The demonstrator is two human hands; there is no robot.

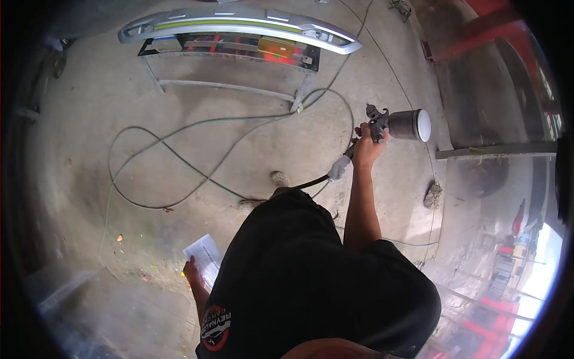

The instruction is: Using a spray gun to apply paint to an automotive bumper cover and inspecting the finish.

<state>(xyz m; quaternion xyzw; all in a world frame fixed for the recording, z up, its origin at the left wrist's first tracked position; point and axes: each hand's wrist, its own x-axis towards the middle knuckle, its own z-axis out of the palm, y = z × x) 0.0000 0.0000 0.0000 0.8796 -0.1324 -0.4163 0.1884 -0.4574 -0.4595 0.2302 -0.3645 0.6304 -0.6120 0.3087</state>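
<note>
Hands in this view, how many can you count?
2: the left hand holds a paper sheet at lower left, and the right hand grips a spray gun right of centre.

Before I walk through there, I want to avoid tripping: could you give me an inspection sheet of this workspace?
Surface: concrete floor, patchy and stained.
Job's things: spray gun with a metal cup; paper sheet; bumper over a metal stand.
Clutter: a small scrap left of the paper sheet; a rough lump on the right, kind unclear.
Hands: right hand grips the spray gun; left hand holds the paper sheet.
Cables: a hose lies in crossing loops between person and stand.
Surroundings: red metalwork at upper right, blurred.
</note>
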